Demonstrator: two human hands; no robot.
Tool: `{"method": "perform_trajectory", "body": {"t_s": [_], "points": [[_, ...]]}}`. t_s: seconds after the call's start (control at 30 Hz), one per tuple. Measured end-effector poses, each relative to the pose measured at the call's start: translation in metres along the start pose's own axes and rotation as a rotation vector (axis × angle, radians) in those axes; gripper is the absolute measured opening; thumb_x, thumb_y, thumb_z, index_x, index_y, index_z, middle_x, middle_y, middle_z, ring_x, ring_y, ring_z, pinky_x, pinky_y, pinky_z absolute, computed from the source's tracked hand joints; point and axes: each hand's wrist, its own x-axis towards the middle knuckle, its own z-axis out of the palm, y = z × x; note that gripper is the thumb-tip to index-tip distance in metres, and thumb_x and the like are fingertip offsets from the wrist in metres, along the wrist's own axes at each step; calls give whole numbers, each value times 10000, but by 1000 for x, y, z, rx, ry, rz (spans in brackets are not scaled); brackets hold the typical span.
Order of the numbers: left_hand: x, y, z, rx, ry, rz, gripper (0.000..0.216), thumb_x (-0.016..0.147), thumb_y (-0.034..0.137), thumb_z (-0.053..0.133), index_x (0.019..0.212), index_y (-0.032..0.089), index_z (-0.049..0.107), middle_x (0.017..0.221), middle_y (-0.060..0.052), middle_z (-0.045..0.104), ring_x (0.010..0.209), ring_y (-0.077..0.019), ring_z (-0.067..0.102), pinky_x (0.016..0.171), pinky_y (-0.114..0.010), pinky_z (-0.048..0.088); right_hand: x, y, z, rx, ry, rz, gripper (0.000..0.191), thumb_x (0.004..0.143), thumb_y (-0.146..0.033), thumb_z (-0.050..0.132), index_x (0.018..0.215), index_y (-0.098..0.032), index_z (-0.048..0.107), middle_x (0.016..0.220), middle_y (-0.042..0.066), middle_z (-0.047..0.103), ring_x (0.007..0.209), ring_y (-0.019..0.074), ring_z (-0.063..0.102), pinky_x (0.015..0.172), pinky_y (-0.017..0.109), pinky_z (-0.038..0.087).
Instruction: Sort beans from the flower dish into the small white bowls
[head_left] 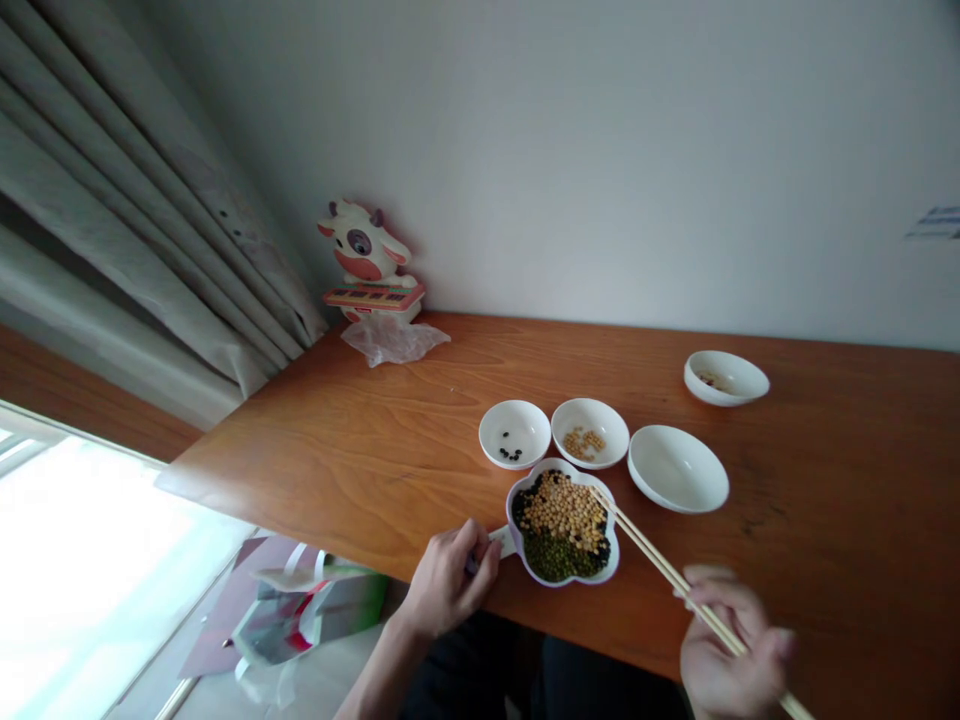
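Note:
My left hand (448, 580) grips the short handle of a flower-shaped white bowl (525, 570) at the table's near edge. The bowl holds mixed beans: yellow, green and black. My right hand (731, 645) is closed around a pair of wooden chopsticks (660, 560), whose tips rest over the bowl's right rim. Just behind the bowl stand three small white dishes: one with a few black beans (514, 433), one with several yellow beans (590, 432), and one with nothing in it (677, 468).
A fourth white dish (726, 377) sits farther back right on the wooden table (360, 440). A cow-shaped toy (369, 262) and crumpled plastic (393, 340) stand at the back left by the curtain (135, 230). A bag (300, 610) lies on the floor.

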Motion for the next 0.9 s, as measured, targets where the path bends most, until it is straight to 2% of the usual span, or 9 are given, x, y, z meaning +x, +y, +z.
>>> {"method": "perform_trajectory", "body": {"t_s": [0.27,0.47,0.63,0.73,0.9], "points": [[-1,-4,-1,15,22,-34,260,1054,277,580,852,241,420,693,63,492,581,-103,420,584,-222,343,-10,4,8,33,-63,145,706,1056,-751,341,776,-232,729,825,80,675,740,248,607,634,376,410],[2,-1,-1,8,38,-12,259,1061,279,568,850,241,421,698,65,494,585,-103,422,587,-216,351,-3,6,10,-16,-88,210,774,1040,-822,321,760,-228,731,812,71,662,694,217,554,617,362,370],[4,3,0,6,43,9,265,1080,285,544,850,245,420,681,64,494,573,-107,458,585,-218,364,1,1,4,-52,-112,286,787,1011,-860,366,771,-223,762,856,71,680,644,181,507,595,351,379],[3,6,1,10,39,28,271,1095,273,521,851,249,406,678,60,510,566,-108,491,589,-224,373,4,-3,1,-30,-109,332,783,1004,-849,385,707,-231,762,788,68,649,655,186,511,600,346,405],[1,8,5,7,28,59,239,1104,247,512,877,255,436,701,41,587,578,-120,580,593,-230,410,14,-4,-6,-28,-94,450,667,1007,-742,521,670,-223,770,713,85,620,744,220,579,617,330,479]]}}
